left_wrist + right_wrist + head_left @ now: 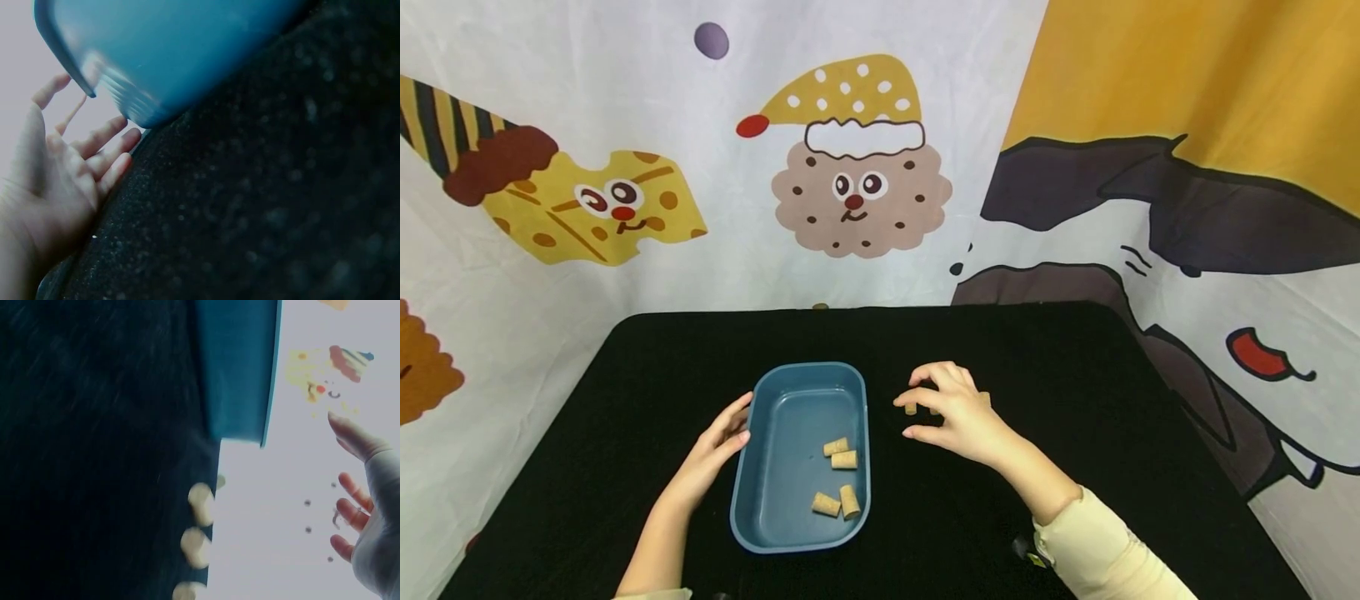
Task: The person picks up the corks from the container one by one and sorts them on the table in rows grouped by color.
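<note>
A blue rectangular tray (782,458) sits on the black cloth, with several corks (844,460) lying in its right half. My left hand (711,450) is at the tray's left side, its relaxed fingers right at the outer wall; the left wrist view shows them beside the tray's corner (134,115). To the right of the tray, my right hand (958,417) hovers with thumb and fingers spread apart, nothing between them. Below and behind it stand more corks (911,409), partly hidden by the hand. In the right wrist view these corks (195,548) stand in a row on the cloth.
A black cloth (925,517) covers the table. Behind it hangs a white curtain (722,275) with cartoon prints. A small dark object (1022,548) lies beside the right sleeve (1097,542).
</note>
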Tool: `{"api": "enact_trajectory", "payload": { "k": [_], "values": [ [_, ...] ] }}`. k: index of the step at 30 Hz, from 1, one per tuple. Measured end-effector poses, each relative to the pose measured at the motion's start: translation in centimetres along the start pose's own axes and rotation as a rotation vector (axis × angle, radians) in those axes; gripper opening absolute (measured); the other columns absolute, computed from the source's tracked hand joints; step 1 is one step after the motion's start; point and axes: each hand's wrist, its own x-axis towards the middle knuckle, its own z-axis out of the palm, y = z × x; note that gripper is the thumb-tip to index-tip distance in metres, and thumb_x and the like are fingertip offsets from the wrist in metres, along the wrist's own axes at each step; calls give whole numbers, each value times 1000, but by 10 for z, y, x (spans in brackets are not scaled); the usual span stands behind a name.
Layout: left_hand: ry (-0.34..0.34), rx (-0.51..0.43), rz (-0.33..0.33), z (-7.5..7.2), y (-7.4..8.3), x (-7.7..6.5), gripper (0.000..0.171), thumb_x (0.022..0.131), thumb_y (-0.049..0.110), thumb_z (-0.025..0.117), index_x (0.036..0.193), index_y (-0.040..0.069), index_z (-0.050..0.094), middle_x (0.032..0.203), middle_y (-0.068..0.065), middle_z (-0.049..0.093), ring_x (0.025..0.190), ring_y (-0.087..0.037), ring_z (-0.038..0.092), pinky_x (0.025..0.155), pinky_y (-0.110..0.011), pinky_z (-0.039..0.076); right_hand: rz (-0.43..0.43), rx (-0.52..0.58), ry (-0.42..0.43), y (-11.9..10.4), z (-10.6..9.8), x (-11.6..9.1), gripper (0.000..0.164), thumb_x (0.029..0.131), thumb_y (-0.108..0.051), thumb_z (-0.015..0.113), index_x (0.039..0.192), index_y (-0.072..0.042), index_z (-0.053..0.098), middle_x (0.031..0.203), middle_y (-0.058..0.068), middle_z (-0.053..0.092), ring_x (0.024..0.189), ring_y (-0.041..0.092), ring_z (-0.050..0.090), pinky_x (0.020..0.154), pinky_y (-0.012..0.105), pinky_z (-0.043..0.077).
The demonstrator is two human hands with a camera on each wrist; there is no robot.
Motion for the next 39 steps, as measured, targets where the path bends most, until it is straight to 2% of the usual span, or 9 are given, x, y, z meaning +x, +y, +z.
{"api": "enact_trajectory", "payload": {
  "k": [10,20,31,39],
  "values": [
    [-2,-27,-18,2,2,-1,56,100,20,48,152,20,27,148,-21,33,131,-40,35,99,-63,32,-88,36,-134,-35,24,22,37,80,-39,76,114,-26,67,125,-3,46,120,16,37,100,42,30],
    [-3,-20,-15,1,2,-1,56,100,20,48,152,19,27,148,-22,34,130,-41,36,99,-62,33,-151,2,-290,-54,55,34,38,78,-41,78,113,-29,68,121,-5,48,117,13,38,100,37,30],
    [-14,-23,19,0,0,0,55,101,17,46,152,15,25,147,-24,35,129,-42,36,98,-60,33,-218,-68,-375,-64,71,44,40,74,-41,80,111,-30,69,119,-2,52,110,12,40,90,28,32],
    [-2,-16,9,-1,-1,0,54,101,17,46,151,17,28,146,-22,37,127,-31,42,97,-51,38,-220,-89,-436,-66,79,49,36,74,-39,81,108,-33,71,113,-7,52,104,9,40,87,24,31]
  ]
}}
